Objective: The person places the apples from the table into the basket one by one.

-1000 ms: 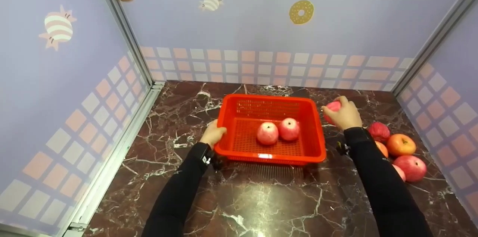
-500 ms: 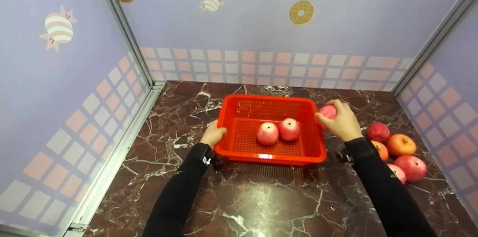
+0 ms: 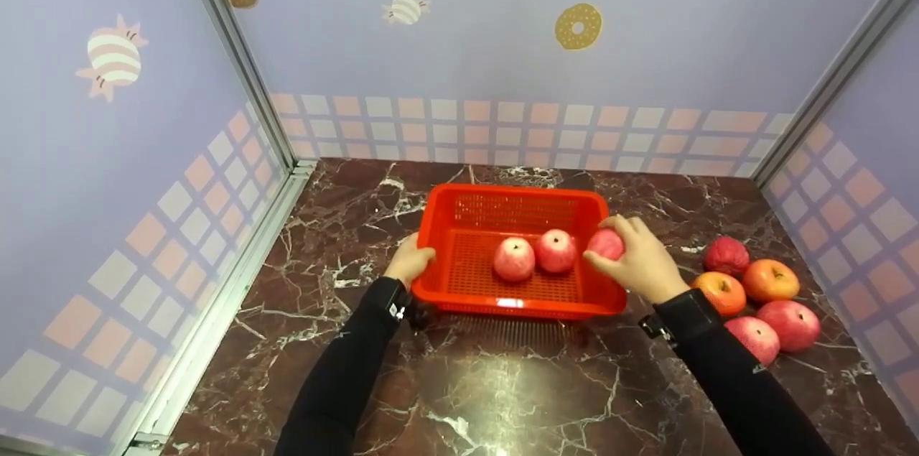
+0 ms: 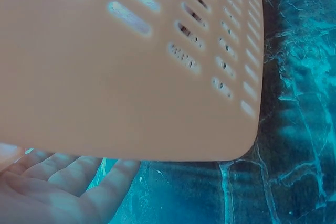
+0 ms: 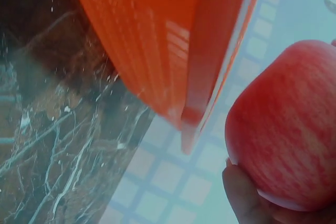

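Note:
A red plastic basket stands on the marble-patterned tabletop, with two apples side by side on its slatted floor. My left hand holds the basket's left end, thumb at the rim; in the left wrist view its fingers reach under the basket's edge. At the opposite end, my right hand grips a pinkish-red apple above the right rim. The right wrist view shows this apple close up, apart from the basket wall, with a fingertip against its underside.
To the right lies a group of fruit: a dark red apple, two orange-coloured fruits and two pink-red apples. Patterned panels enclose the table at the back and both sides.
My right hand has moved left and toward me with the apple, from beyond the basket's right side to above its rim. The left hand and basket have stayed put.

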The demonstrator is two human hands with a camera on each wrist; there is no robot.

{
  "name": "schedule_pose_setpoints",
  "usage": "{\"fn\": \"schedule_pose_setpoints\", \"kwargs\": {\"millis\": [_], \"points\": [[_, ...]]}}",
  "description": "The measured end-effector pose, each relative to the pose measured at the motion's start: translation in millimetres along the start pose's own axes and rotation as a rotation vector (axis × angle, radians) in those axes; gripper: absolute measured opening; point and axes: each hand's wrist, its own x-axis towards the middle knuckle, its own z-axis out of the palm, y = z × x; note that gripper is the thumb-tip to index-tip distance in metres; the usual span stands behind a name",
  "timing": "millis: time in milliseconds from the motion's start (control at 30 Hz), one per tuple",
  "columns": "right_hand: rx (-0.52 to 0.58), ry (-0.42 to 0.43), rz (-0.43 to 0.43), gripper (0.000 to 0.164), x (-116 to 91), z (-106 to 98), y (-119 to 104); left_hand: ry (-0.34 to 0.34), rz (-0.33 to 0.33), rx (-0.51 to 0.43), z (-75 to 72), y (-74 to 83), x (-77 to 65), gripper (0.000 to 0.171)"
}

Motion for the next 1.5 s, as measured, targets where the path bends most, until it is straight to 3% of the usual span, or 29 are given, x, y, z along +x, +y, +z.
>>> {"fn": "schedule_pose_setpoints", "kwargs": {"millis": [567,967,1200,1500], "points": [[-0.092,-0.050,-0.172,0.055,-9,23,-12,0.003,0.007,0.008,-0.2,-0.2,0.2,0.059],[-0.135,-0.124,-0.233,0.057,-10,39,-16,0.005,-0.004,-0.001,0.7,1.3,-1.0,0.055],[-0.147,-0.163,-0.249,0.061,-10,47,-15,-0.008,-0.017,-0.023,1.4,0.3,-2.2,0.059],[-0.138,-0.247,-0.202,0.062,-2,52,-18,-0.003,-0.002,-0.011,1.0,0.8,-0.9,0.056]]}}
